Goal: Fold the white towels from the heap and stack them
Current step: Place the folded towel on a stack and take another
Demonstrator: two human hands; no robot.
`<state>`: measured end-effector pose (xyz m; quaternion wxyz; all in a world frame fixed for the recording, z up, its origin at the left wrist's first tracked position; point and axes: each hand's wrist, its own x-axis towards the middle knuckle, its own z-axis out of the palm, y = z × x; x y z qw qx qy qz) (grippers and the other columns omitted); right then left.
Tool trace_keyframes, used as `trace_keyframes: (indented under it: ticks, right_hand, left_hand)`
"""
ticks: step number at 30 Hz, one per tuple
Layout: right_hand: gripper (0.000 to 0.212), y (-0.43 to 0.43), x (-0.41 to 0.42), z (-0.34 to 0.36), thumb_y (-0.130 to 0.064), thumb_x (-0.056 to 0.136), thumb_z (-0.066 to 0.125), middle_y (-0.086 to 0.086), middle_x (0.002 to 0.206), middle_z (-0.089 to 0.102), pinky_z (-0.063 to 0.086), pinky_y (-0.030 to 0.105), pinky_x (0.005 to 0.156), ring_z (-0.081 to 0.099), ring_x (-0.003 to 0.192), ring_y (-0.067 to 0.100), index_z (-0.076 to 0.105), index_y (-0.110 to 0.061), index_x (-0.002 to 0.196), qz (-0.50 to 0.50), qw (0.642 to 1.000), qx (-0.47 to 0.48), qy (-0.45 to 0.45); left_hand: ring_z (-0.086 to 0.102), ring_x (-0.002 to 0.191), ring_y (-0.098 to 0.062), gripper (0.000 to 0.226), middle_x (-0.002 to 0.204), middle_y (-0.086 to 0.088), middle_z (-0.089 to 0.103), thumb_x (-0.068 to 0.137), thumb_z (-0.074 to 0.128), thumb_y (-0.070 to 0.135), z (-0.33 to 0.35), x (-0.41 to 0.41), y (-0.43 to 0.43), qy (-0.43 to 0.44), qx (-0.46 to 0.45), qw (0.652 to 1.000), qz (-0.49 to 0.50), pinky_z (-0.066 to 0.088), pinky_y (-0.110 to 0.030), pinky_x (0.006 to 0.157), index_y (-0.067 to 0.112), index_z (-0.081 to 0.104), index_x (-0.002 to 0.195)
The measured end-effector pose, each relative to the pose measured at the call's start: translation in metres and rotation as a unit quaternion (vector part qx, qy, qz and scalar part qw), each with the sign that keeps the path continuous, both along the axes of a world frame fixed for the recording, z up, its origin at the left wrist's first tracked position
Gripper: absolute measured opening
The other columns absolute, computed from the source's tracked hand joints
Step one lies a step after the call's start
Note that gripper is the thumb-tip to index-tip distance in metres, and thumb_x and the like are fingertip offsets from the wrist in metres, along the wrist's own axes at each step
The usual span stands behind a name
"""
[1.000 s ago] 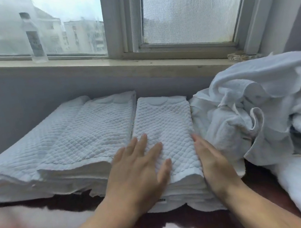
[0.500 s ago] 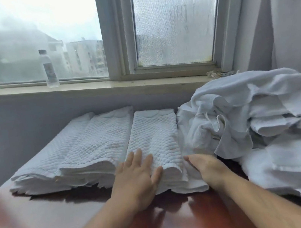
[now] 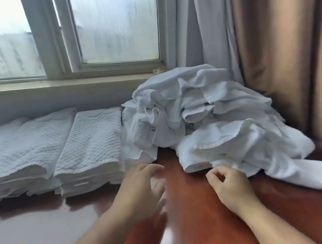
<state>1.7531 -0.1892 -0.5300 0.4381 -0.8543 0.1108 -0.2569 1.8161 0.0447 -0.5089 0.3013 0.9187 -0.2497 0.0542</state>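
— Head view: your left hand (image 3: 140,190) hangs spread and empty over the table (image 3: 194,232); your right hand (image 3: 230,184) is loosely curled, holding nothing, at the heap (image 3: 208,118)'s near edge.

— What could go wrong?

— The heap leans against the nearest folded stack (image 3: 90,147). Tug a tangled towel and you may drag neighbours along and topple that stack.

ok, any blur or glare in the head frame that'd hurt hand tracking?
Head view: the left hand is motion-smeared, fingers ghosted; the right hand is sharper. Window light puts a glossy streak on the red-brown table between the hands. The heap is slightly soft, its folds readable. Wide-angle bending shows in the window frame.
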Motion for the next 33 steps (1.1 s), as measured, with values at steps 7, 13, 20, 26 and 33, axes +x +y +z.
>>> trace_keyframes:
  ticks: [7, 13, 20, 26, 33]
  right_hand:
    - [0.027, -0.013, 0.03, 0.004, -0.034, 0.091, 0.053, -0.009, 0.071, 0.069, 0.044, 0.014, 0.058, 0.063, 0.068, 0.008, 0.067, -0.024, 0.07, 0.007, 0.998, 0.033, -0.048]
    - [0.031, -0.003, 0.085, 0.007, -0.026, 0.098, 0.051, -0.001, 0.07, 0.071, 0.056, 0.031, 0.066, 0.067, 0.066, 0.011, 0.069, -0.019, 0.073, 0.026, 0.991, 0.101, -0.081]
    - [0.031, -0.016, 0.1, -0.007, -0.04, 0.09, 0.051, 0.006, 0.068, 0.068, 0.055, 0.026, 0.059, 0.066, 0.063, 0.015, 0.071, -0.021, 0.074, 0.033, 0.988, 0.131, -0.078]
    - [0.031, -0.007, 0.101, -0.003, -0.047, 0.086, 0.052, 0.004, 0.064, 0.065, 0.051, 0.031, 0.062, 0.062, 0.06, 0.014, 0.07, -0.024, 0.079, 0.031, 0.986, 0.143, -0.076]
    - [0.033, -0.001, 0.1, -0.001, -0.057, 0.084, 0.049, 0.002, 0.059, 0.063, 0.049, 0.034, 0.061, 0.057, 0.054, 0.01, 0.068, -0.031, 0.077, 0.024, 0.991, 0.112, -0.071]
  left_hand:
    - [0.053, 0.107, -0.005, 0.034, 0.112, 0.019, 0.058, 0.09, 0.058, 0.028, -0.013, 0.02, -0.073, 0.02, -0.124, 0.991, 0.033, 0.046, -0.03, 0.097, 0.035, 0.063, 0.123]
    - [0.049, 0.111, -0.009, 0.037, 0.113, 0.018, 0.051, 0.086, 0.059, 0.014, -0.018, 0.078, -0.066, -0.054, -0.189, 0.973, 0.123, 0.04, -0.024, 0.096, 0.028, 0.063, 0.12]
    - [0.033, 0.123, -0.024, 0.063, 0.136, -0.001, 0.045, 0.075, 0.07, 0.02, -0.029, 0.104, -0.06, -0.095, -0.113, 0.966, 0.212, 0.032, -0.042, 0.107, 0.025, 0.049, 0.134]
    - [0.034, 0.136, -0.03, 0.11, 0.153, -0.008, 0.033, 0.081, 0.068, 0.024, -0.025, 0.109, -0.049, -0.055, -0.066, 0.965, 0.246, 0.038, -0.042, 0.107, 0.033, -0.013, 0.156]
    - [0.06, 0.085, -0.028, 0.061, 0.089, -0.001, 0.066, 0.096, 0.053, 0.02, -0.02, 0.117, -0.051, -0.048, -0.079, 0.978, 0.187, 0.043, -0.037, 0.067, 0.022, 0.029, 0.152]
